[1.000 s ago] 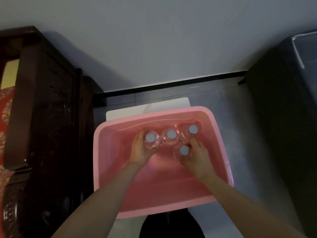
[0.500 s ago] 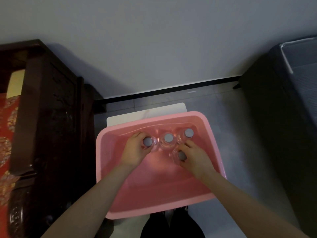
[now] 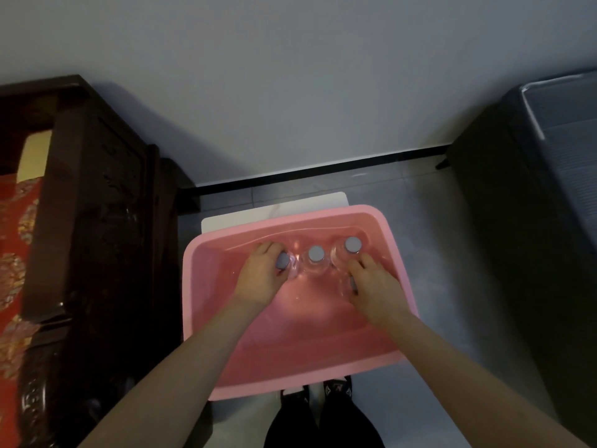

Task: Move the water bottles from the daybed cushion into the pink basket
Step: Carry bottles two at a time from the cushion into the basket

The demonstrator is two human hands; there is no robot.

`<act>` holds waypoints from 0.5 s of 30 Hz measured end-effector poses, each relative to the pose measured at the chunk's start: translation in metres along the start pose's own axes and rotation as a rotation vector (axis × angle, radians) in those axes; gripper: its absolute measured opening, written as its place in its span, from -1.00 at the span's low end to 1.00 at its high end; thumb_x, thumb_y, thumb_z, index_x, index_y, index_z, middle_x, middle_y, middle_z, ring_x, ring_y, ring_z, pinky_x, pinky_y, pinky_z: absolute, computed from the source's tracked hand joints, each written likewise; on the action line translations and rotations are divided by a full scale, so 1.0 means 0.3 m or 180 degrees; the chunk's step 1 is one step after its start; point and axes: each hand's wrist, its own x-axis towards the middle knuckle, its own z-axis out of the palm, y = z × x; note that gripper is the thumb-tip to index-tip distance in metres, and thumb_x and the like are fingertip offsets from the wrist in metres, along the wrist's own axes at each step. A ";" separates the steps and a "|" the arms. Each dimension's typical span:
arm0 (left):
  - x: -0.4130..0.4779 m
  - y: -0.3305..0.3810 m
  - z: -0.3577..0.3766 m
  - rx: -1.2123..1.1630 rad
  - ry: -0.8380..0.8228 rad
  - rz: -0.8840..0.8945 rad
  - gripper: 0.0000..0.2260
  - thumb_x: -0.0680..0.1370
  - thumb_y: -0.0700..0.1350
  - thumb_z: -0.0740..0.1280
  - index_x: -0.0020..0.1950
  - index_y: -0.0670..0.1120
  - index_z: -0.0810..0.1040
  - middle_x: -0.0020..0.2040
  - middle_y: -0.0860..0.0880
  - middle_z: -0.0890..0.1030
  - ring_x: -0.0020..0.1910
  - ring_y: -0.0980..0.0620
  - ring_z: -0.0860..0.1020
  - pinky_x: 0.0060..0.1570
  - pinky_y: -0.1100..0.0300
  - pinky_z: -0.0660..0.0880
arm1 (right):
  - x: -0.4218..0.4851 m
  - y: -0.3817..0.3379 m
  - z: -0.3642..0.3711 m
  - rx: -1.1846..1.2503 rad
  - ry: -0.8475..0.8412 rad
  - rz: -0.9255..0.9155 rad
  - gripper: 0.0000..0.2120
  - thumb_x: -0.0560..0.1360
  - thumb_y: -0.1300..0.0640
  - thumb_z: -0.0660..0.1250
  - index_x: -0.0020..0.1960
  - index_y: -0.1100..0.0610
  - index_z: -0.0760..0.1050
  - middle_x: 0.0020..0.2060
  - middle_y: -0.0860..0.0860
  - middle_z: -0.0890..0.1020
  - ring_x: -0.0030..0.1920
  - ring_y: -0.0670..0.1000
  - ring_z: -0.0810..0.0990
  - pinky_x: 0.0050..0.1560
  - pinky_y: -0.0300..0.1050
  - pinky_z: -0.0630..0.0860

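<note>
A pink basket [image 3: 300,357] sits on a white stool below me. Several clear water bottles with grey caps stand upright along its far wall. My left hand [image 3: 261,276] is wrapped around the leftmost bottle [image 3: 283,260]. The middle bottle [image 3: 316,254] and the right bottle [image 3: 352,244] stand free. My right hand [image 3: 374,289] covers a fourth bottle [image 3: 347,286] nearer to me, whose cap is mostly hidden under my fingers.
A dark carved wooden daybed frame [image 3: 97,237] with a red patterned cushion [image 3: 13,253] stands at the left. A dark cabinet [image 3: 533,237] rises at the right. A grey wall with a black baseboard [image 3: 323,171] is behind, and my feet [image 3: 323,391] are under the basket.
My hands have lowered over the two bottles, and my right hand now hides the near bottle's cap. The camera has tilted slightly, showing more of the daybed.
</note>
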 end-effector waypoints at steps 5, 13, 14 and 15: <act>0.022 0.079 -0.098 0.0048 -0.0474 -0.0063 -0.55 0.35 -0.08 0.50 0.20 -0.10 0.51 0.17 -0.04 0.54 0.17 -0.06 0.46 0.14 0.09 0.41 | -0.023 -0.031 -0.126 0.0398 0.0094 -0.0015 -0.55 0.42 -0.04 0.33 0.28 -0.02 0.40 0.14 0.00 0.47 0.16 0.09 0.46 -0.03 -0.03 0.48; -0.013 0.202 -0.445 -0.1675 0.0862 -0.1050 -0.78 0.52 0.01 0.37 0.10 -0.07 0.59 0.01 0.01 0.63 0.02 0.10 0.57 0.21 0.11 0.47 | -0.040 -0.130 -0.490 0.1018 0.1070 -0.0454 -0.42 0.46 -0.23 0.08 0.29 0.11 0.47 0.23 0.08 0.52 0.27 0.10 0.38 0.24 -0.17 0.23; -0.036 0.205 -0.493 -0.1789 0.0983 -0.1088 -0.78 0.53 0.02 0.34 0.10 -0.06 0.58 0.04 0.00 0.63 0.05 0.09 0.57 0.24 0.08 0.46 | -0.040 -0.156 -0.523 0.1022 0.1108 -0.0522 -0.42 0.47 -0.23 0.07 0.32 0.10 0.45 0.27 0.08 0.50 0.31 0.09 0.35 0.29 -0.15 0.21; -0.079 0.211 -0.551 -0.1822 0.1128 -0.1100 -0.77 0.54 0.02 0.32 0.13 -0.05 0.58 0.07 -0.01 0.63 0.09 0.07 0.56 0.25 0.11 0.45 | -0.046 -0.196 -0.551 0.1029 0.1134 -0.0619 -0.43 0.49 -0.23 0.06 0.34 0.09 0.44 0.30 0.09 0.47 0.34 0.09 0.32 0.32 -0.12 0.21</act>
